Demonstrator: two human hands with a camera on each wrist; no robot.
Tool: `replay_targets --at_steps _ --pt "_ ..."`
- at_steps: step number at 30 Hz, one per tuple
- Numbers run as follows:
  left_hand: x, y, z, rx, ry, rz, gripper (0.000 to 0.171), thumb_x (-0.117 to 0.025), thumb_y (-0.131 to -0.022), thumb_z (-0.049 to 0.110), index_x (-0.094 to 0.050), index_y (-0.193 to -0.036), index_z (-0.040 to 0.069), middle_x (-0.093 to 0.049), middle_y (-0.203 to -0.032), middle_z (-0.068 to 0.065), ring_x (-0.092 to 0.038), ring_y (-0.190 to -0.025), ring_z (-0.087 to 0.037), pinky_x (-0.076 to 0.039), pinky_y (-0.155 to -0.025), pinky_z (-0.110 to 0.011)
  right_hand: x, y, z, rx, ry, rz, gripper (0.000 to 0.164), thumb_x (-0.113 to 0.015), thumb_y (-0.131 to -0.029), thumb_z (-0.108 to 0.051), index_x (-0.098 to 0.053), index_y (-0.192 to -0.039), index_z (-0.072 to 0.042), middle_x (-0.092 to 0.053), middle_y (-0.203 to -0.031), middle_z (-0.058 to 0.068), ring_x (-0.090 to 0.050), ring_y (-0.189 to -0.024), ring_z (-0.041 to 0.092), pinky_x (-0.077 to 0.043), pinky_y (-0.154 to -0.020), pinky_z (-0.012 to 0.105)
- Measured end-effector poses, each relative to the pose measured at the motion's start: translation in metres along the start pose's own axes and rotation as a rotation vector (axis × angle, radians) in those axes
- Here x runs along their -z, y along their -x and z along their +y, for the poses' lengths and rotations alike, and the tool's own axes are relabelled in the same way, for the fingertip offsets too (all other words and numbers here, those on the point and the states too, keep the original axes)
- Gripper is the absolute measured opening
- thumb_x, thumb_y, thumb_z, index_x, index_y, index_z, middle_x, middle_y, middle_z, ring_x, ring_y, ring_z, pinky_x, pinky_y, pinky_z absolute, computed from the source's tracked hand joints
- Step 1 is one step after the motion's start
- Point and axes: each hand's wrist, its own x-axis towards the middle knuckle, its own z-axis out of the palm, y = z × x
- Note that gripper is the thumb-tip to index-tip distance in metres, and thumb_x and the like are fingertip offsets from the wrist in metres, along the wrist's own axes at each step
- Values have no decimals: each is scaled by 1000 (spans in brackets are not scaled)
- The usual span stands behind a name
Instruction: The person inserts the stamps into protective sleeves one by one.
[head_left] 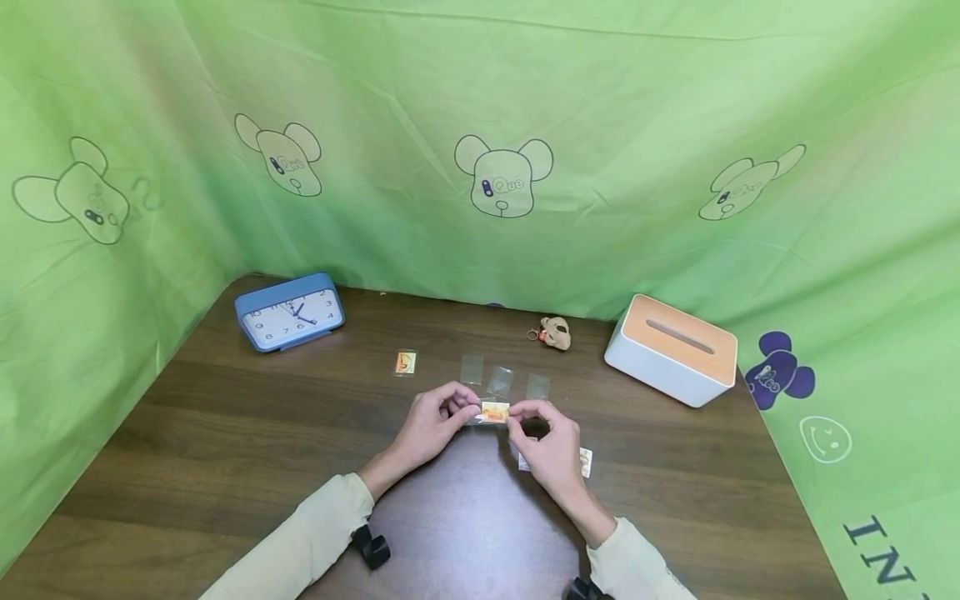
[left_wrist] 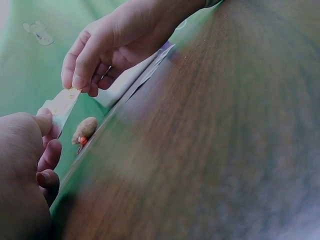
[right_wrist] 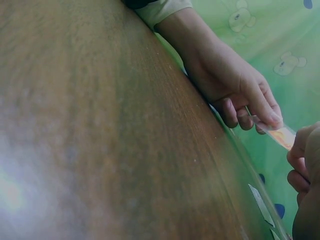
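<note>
Both hands meet over the middle of the table around one small orange-and-yellow stamp [head_left: 495, 412] and a clear plastic sleeve [left_wrist: 61, 119]. My left hand [head_left: 435, 422] pinches the sleeve between thumb and forefinger from the left. From the right, my right hand [head_left: 552, 450] pinches the stamp's edge with thumb and fingertips. The stamp overlaps the sleeve in the wrist views; how far inside it lies, I cannot tell. Under the right hand lie more pale stamps [head_left: 586, 462], partly covered.
Beyond the hands lie three clear sleeves [head_left: 472, 368] and, left of them, a sleeved orange stamp [head_left: 406, 362]. A blue clock [head_left: 291, 312] stands back left. A brown plush keychain [head_left: 556, 333] and a white tissue box [head_left: 660, 367] sit back right. Green cloth [head_left: 375, 208] surrounds the table.
</note>
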Motion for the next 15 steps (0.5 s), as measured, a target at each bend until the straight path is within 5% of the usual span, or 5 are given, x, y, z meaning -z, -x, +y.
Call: replay_targets --at_steps 15 --pt "0 1 1 -24 -4 -37 9 -84 -98 3 -77 -104 2 -72 -84 -2 -59 -73 -5 -47 -62 -20 -2 0 -3 100 30 -36 24 -91 -87 4 -83 -102 -14 -80 -92 -5 -73 -86 17 -59 -84 40"
